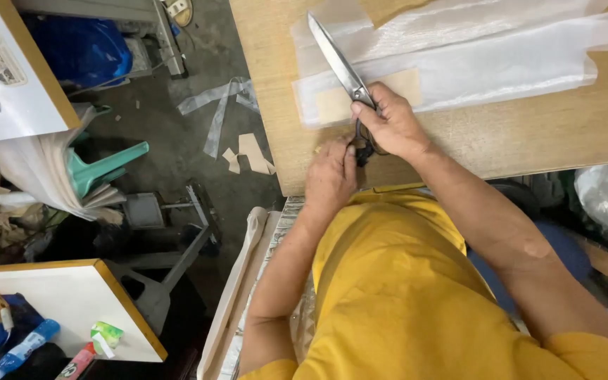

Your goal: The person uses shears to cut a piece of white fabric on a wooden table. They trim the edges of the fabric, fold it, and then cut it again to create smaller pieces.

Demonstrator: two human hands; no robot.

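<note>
Near the table's front edge, your right hand grips heavy, rigid scissors by the handles; your left hand curls closed beside them, over flimsy, slippery sheer fabric.

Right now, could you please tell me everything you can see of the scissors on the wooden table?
The scissors are large, with long silvery metal blades and dark handles. The blades look closed and lie flat over the sheer white fabric on the wooden table, tip pointing away toward the far left. The right hand covers the pivot end and grips the handles; the left hand touches the handle loops from below. Most of the handles are hidden by the hands.
</note>
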